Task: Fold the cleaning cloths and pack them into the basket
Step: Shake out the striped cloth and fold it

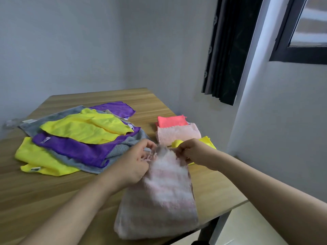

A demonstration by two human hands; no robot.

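A pink-and-white striped cloth lies lengthwise on the wooden table, blurred by motion. My left hand pinches its far left corner and my right hand pinches its far right corner, both lifted a little above the table. To the left lies a loose pile of yellow cloths, purple cloths and grey cloths. Behind my hands sits a folded stack: a coral cloth, a pale pink cloth and a yellow cloth. No basket is in view.
The table's right edge runs close to the striped cloth, with pale floor below. A grey wall stands behind the table. A dark curtain and a window are at the upper right.
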